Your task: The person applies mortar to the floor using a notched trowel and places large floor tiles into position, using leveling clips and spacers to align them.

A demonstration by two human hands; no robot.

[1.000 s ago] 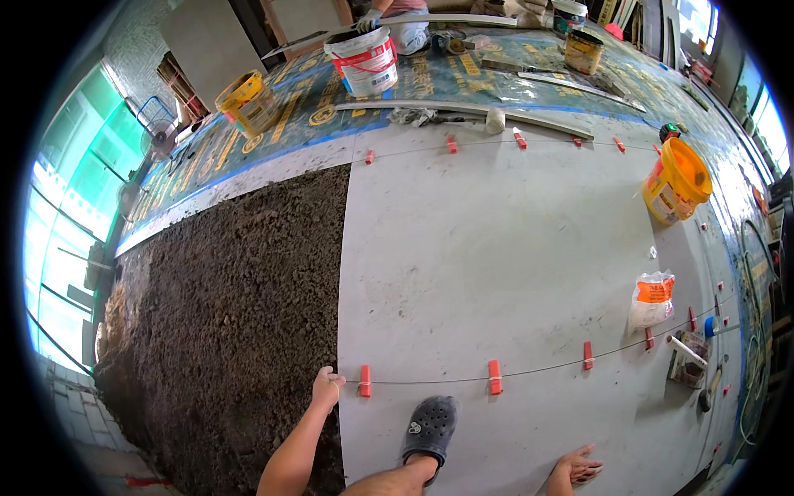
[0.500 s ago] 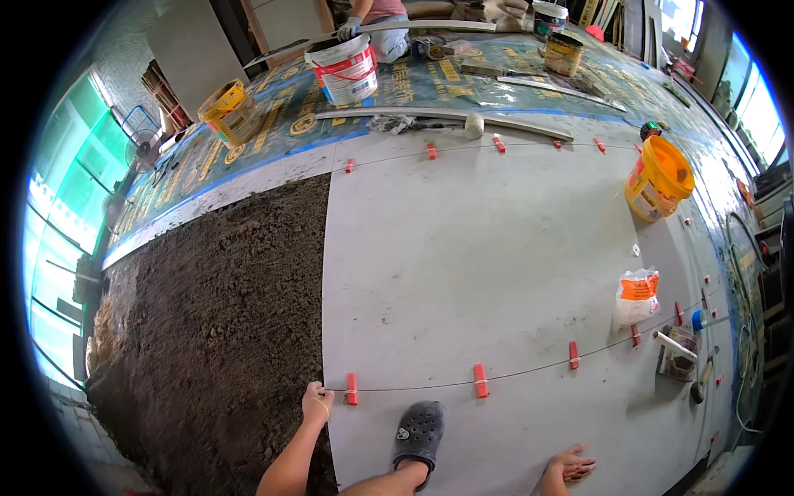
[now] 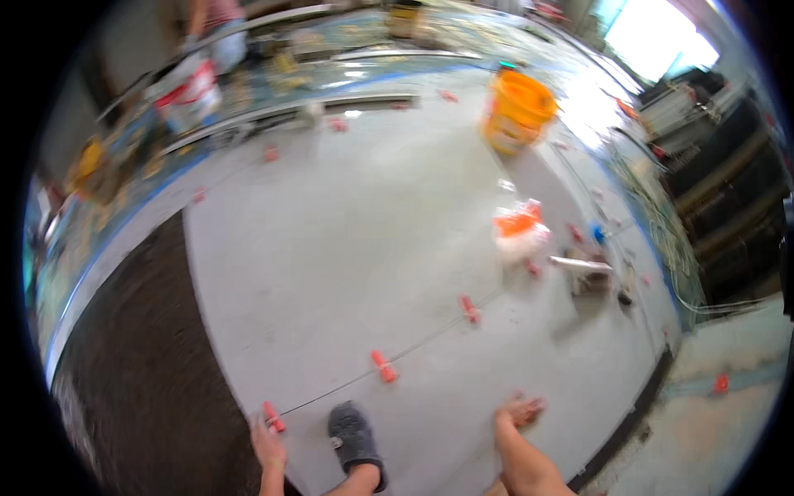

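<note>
My left hand (image 3: pixel 268 446) is at the tile's left edge beside a red wedge (image 3: pixel 274 416) and a thin dark line (image 3: pixel 318 396); motion blur hides what its fingers grip. My right hand (image 3: pixel 517 411) rests on the pale grey tile (image 3: pixel 364 231), fingers apart. Between them my foot in a dark grey clog (image 3: pixel 351 434) stands on the tile. More red wedges (image 3: pixel 383 366) sit along the line. Dark mortar (image 3: pixel 132 355) borders the tile on the left.
A yellow bucket (image 3: pixel 513 116), a plastic bag (image 3: pixel 519 236) and tools (image 3: pixel 587 277) sit on the right side. Behind are a white bucket (image 3: pixel 182 99), long metal bars (image 3: pixel 289 107) and another person (image 3: pixel 219 33), partly out of view. A hose (image 3: pixel 670 256) lies far right.
The view has swung rightward and blurred, showing more of the right wall and floor edge. My right forearm shows more; both hands stay on or beside the tile.
</note>
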